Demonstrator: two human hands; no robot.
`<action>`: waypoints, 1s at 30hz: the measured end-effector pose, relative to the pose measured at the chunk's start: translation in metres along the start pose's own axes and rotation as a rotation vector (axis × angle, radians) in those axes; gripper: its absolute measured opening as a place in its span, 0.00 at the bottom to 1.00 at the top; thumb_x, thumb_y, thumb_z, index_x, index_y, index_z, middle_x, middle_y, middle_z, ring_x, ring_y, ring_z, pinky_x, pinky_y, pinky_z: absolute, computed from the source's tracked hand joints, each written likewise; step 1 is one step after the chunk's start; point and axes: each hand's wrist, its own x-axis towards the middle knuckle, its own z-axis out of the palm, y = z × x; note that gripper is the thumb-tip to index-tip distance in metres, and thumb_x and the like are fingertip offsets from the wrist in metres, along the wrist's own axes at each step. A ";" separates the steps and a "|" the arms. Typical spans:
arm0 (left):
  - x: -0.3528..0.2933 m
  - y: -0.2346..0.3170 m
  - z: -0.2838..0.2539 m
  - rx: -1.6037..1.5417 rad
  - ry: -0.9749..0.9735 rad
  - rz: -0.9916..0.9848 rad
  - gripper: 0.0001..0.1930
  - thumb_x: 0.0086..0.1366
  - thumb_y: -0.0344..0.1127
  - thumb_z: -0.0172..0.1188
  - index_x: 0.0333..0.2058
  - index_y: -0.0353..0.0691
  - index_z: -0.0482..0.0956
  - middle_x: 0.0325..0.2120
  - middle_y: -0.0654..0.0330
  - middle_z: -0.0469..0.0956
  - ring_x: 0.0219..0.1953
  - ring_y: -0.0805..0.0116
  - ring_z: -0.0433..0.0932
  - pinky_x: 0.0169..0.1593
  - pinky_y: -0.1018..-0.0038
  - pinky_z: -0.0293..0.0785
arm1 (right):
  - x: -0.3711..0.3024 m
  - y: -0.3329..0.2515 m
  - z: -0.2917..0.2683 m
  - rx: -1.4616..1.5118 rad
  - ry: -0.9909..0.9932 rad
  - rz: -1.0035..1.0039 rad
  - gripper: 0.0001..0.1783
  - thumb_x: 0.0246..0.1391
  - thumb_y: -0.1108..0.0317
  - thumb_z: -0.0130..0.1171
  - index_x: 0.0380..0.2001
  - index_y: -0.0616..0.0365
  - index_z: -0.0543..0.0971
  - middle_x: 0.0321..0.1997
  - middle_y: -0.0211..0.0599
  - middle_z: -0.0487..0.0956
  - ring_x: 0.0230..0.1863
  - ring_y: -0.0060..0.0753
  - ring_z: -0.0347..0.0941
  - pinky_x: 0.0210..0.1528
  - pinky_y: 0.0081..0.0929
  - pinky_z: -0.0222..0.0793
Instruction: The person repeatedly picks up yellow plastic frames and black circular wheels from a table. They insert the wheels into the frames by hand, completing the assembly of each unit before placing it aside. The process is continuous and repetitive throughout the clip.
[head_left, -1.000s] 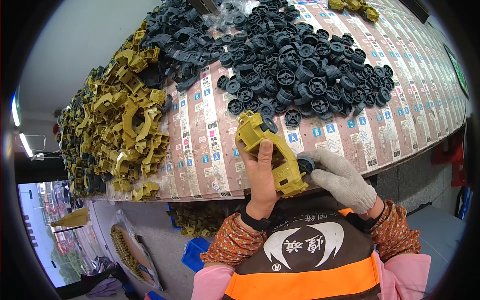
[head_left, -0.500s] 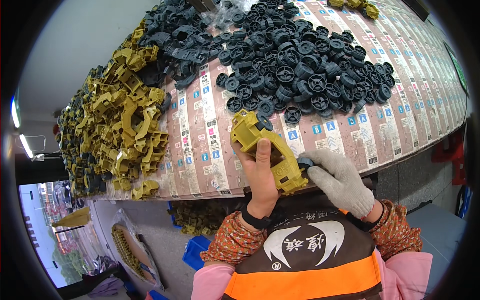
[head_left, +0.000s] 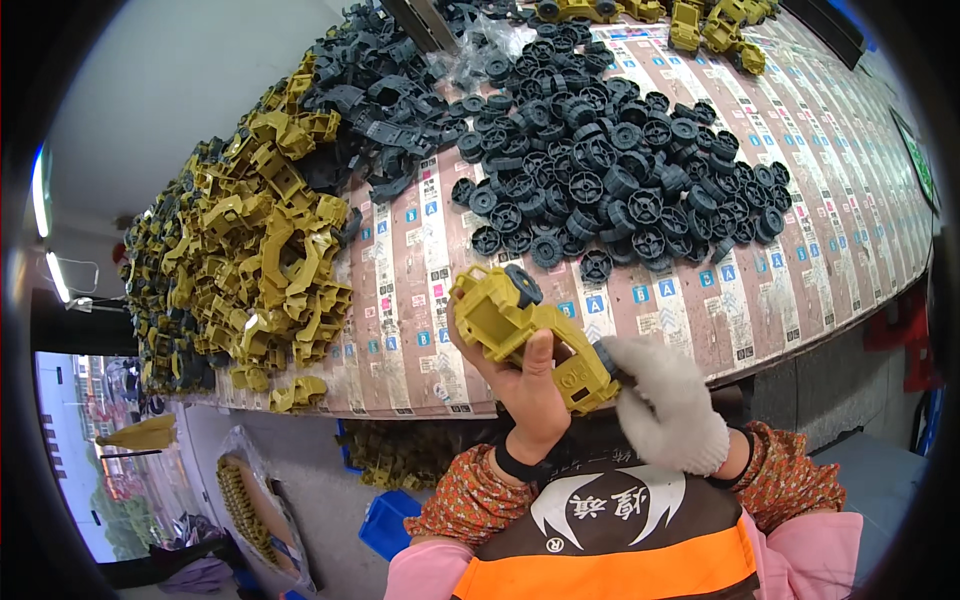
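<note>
My bare left hand (head_left: 532, 405) is closed round a yellow plastic toy truck body (head_left: 578, 376), its thumb lying along the side. I hold the truck over the table's near edge, tilted with one end up and to the left. A dark wheel (head_left: 523, 286) sits on its far side near that upper end. At the lower right end, my right hand (head_left: 672, 412), in a pale knitted glove, has its fingertips closed on another dark wheel (head_left: 604, 358) against the truck's side. The glove is a little blurred and partly covers this wheel.
Beyond the truck lies a wide heap of dark toy wheels (head_left: 600, 185). Yellow truck bodies (head_left: 270, 240) are piled at the left, dark chassis parts (head_left: 385, 125) behind them. Several yellow trucks (head_left: 720, 30) stand far right. A blue bin (head_left: 388, 525) is below the table (head_left: 400, 345).
Both hands and the truck have shifted slightly lower in the picture, as has the whole table scene. My right hand has turned a little at the wheel; my left keeps its hold.
</note>
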 end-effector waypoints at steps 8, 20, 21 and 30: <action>-0.017 -0.034 -0.016 0.067 0.112 0.191 0.61 0.56 0.46 0.80 0.75 0.37 0.42 0.67 0.52 0.58 0.68 0.56 0.64 0.71 0.58 0.65 | 0.018 -0.019 -0.001 -0.031 -0.030 0.022 0.29 0.42 0.76 0.60 0.53 0.62 0.77 0.42 0.56 0.80 0.42 0.64 0.79 0.45 0.51 0.75; 0.088 0.029 0.025 -0.101 -0.399 -0.093 0.47 0.72 0.31 0.63 0.79 0.50 0.40 0.71 0.51 0.62 0.71 0.56 0.64 0.73 0.61 0.59 | 0.146 0.024 -0.071 0.209 -0.068 0.365 0.27 0.54 0.60 0.70 0.53 0.65 0.75 0.37 0.44 0.83 0.37 0.38 0.84 0.39 0.36 0.82; 0.093 0.035 0.013 -0.010 -0.374 -0.093 0.45 0.73 0.30 0.61 0.79 0.51 0.42 0.71 0.50 0.63 0.71 0.56 0.64 0.73 0.60 0.59 | 0.170 0.015 -0.089 0.321 -0.084 0.516 0.25 0.55 0.61 0.69 0.51 0.65 0.76 0.34 0.41 0.83 0.33 0.31 0.84 0.34 0.32 0.82; 0.141 0.041 -0.159 0.342 -0.035 -0.107 0.17 0.75 0.35 0.60 0.60 0.44 0.75 0.51 0.68 0.77 0.51 0.78 0.74 0.53 0.74 0.72 | 0.329 0.149 -0.270 -0.409 0.300 -0.001 0.16 0.53 0.69 0.66 0.45 0.60 0.79 0.35 0.42 0.78 0.35 0.40 0.78 0.39 0.37 0.74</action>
